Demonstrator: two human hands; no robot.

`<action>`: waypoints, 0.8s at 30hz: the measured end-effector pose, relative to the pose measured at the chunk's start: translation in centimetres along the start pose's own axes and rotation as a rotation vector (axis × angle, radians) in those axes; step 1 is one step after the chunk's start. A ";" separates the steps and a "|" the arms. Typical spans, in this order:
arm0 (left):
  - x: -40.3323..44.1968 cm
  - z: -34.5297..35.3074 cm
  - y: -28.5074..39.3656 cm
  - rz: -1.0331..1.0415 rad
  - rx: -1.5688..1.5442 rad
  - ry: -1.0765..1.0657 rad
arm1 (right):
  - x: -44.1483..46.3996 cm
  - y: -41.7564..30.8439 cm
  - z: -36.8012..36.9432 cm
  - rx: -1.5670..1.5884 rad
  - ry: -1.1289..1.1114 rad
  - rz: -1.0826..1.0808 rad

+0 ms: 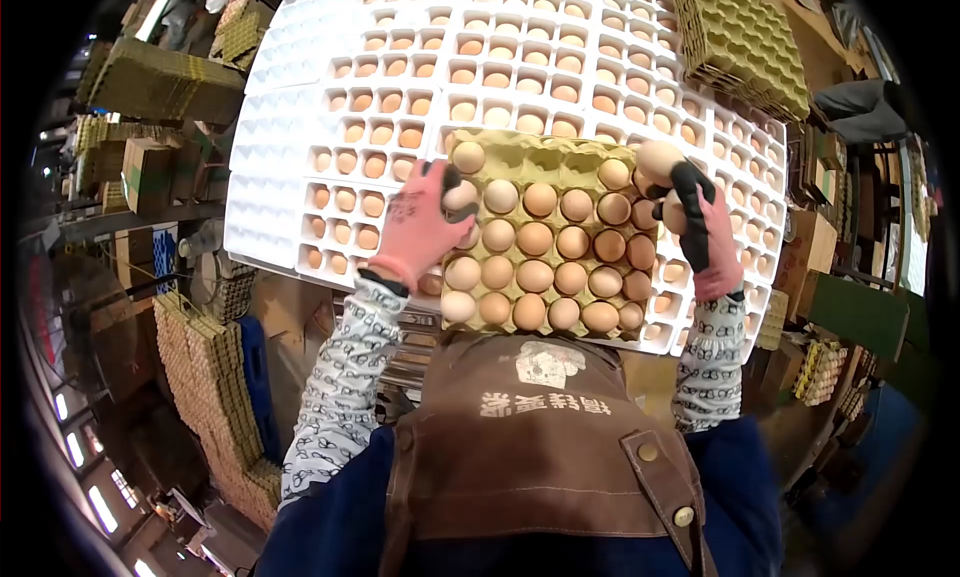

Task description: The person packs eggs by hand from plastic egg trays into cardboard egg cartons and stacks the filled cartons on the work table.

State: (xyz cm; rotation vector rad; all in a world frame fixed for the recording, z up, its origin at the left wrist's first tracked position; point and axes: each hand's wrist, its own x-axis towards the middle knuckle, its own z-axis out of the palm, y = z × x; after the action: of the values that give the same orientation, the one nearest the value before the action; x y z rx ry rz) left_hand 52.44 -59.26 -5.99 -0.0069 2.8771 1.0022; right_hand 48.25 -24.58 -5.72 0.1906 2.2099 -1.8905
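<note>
Egg tray (520,220) near your apron (545,447), over white trays (268,192). Near edge by the apron; left edge beside your left hand (462,192), right edge beside your right hand (668,189). Open room: bare cups mid far row. Long axis runs left-right, slightly wider than deep, lying flat. Your left hand half open around a pale egg (460,196), grip unclear; your right hand closed on a large egg (659,161).
</note>
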 end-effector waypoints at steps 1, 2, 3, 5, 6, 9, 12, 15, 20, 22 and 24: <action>-0.7 -0.3 0.2 -0.010 -0.080 0.104 | -0.5 0.5 -0.7 0.019 0.037 0.008; -1.1 0.4 -1.1 -0.078 -0.617 0.202 | -1.0 0.7 -1.6 0.007 -0.005 -0.042; -1.0 -1.1 -0.8 -0.199 -1.079 0.114 | -2.3 -1.5 -1.4 0.042 -0.003 0.090; -0.4 -1.3 -1.9 0.092 -0.795 -0.045 | -2.6 -0.4 -2.4 0.119 0.002 0.098; 0.7 -1.3 -1.8 -0.075 -0.831 -0.212 | -2.7 -1.0 -2.3 0.049 0.004 0.081; 2.6 0.5 2.4 0.209 0.289 -0.319 | -2.8 -2.4 -1.9 0.012 -0.026 0.092; 3.3 2.3 0.1 0.268 0.242 -0.279 | -2.9 -1.1 -1.8 0.036 -0.091 -0.076; 2.6 0.5 1.1 0.017 -0.817 -0.314 | -3.1 -0.5 -2.4 -0.124 -0.164 -0.339; 4.7 6.4 3.2 0.611 0.514 0.009 | -0.1 -0.3 -0.1 0.042 -0.285 -0.201; 4.2 4.7 5.7 0.667 0.746 -0.091 | 0.9 -2.7 3.5 0.201 -0.307 -0.156; 3.3 1.0 4.7 0.550 0.449 -0.217 | 2.6 -4.3 6.7 0.368 -0.358 -0.059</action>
State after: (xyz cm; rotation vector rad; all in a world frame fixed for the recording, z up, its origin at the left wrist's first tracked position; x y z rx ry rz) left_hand 49.04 -54.84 -4.19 0.8996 2.8714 0.3407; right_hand 45.28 -32.01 -3.22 -0.1463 1.6464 -2.1527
